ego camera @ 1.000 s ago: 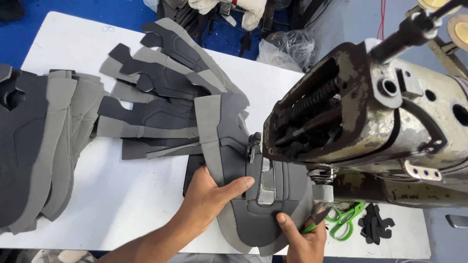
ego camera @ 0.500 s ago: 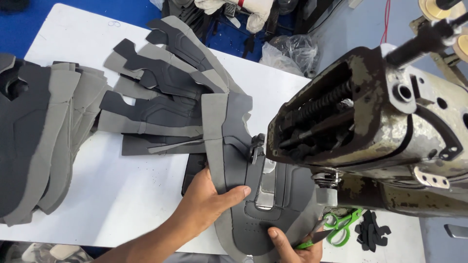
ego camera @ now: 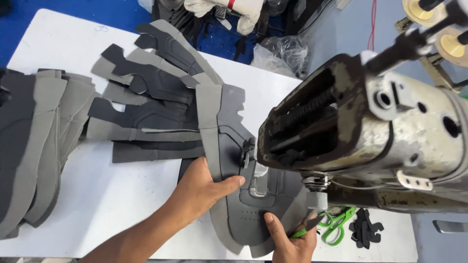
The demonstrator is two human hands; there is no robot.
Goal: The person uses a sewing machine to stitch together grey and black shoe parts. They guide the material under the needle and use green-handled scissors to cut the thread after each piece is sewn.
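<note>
My left hand (ego camera: 202,192) lies flat on the grey upper (ego camera: 243,185), long axis running from the bench's (ego camera: 122,195) near edge away. My right hand (ego camera: 292,238) presses it, gripping snips (ego camera: 306,226). The machine (ego camera: 370,131) overhangs; green scissors (ego camera: 336,224) lie rightward.

Bulking over the table's right half, sewing machine (ego camera: 370,126); no way through there; low gap under its head filled by dark grey shoe upper (ego camera: 253,195); left of the machine, fanned grey cut pieces (ego camera: 151,102) covering the white table (ego camera: 112,195); bare tabletop left of and below those pieces, passable; green scissors (ego camera: 336,224) below the machine.
</note>
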